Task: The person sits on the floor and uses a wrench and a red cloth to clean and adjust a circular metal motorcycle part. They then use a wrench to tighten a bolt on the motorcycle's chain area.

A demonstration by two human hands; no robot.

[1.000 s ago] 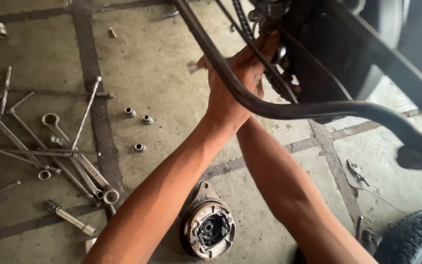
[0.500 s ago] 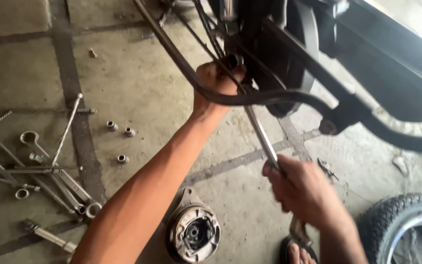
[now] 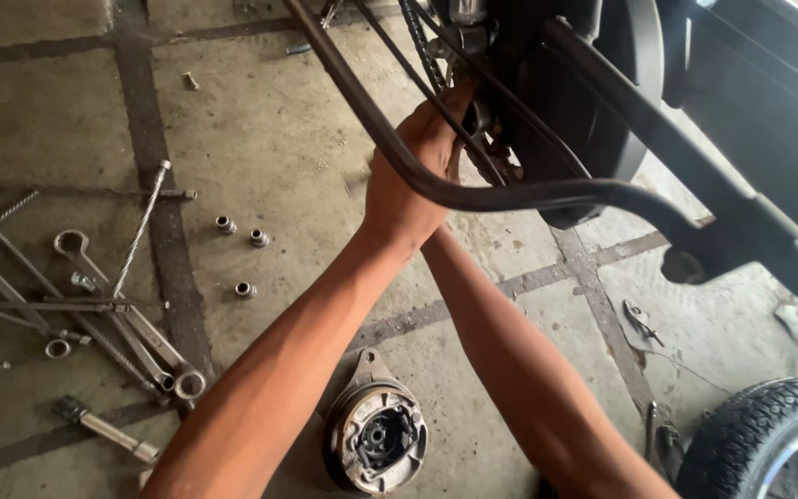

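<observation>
Left hand (image 3: 413, 171): reaching up behind the bent black frame tube (image 3: 510, 194), fingers curling against the chain (image 3: 422, 51) and hub parts.
Right hand: lying hidden behind the left; only its forearm is showing.
Frame tube: crossing in front of the left hand's knuckles.

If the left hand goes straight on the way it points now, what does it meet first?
Probably the drive chain and the dark hub parts behind it; the left hand already reaches past the curved black tube, though depth is unclear.

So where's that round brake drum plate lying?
The brake drum plate lies on the concrete floor at bottom centre of the head view, between the person's forearms, right of the wrenches.
</observation>
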